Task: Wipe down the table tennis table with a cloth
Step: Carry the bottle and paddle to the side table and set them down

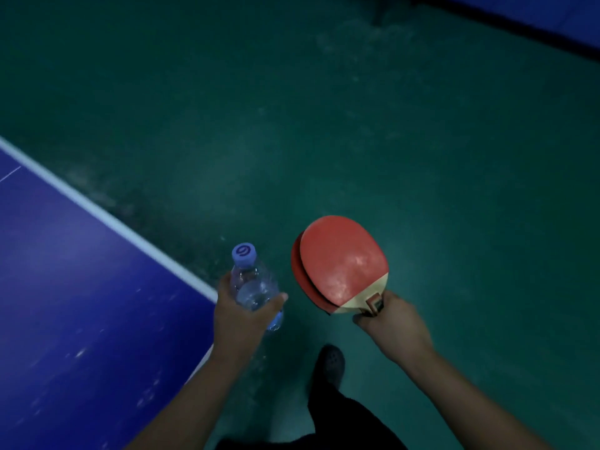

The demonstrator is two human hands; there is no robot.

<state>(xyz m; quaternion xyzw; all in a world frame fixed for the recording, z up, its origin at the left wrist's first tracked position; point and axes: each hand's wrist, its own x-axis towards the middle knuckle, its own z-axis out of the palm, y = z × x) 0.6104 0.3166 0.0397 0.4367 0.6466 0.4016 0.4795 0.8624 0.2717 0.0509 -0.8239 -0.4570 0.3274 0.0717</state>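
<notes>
The blue table tennis table [74,287] with a white edge line fills the lower left, its corner near my left hand. My left hand [242,315] grips a clear plastic water bottle [251,284] with a blue cap, held just past the table's corner over the floor. My right hand [394,323] holds two red paddles [341,264] stacked together by their handles, out over the green floor. No cloth is in view.
Green floor [357,125] spreads across the middle and right of the view. A blue barrier or second table [558,17] runs along the top right. My dark shoe [329,362] and trouser leg stand on the floor below the paddles.
</notes>
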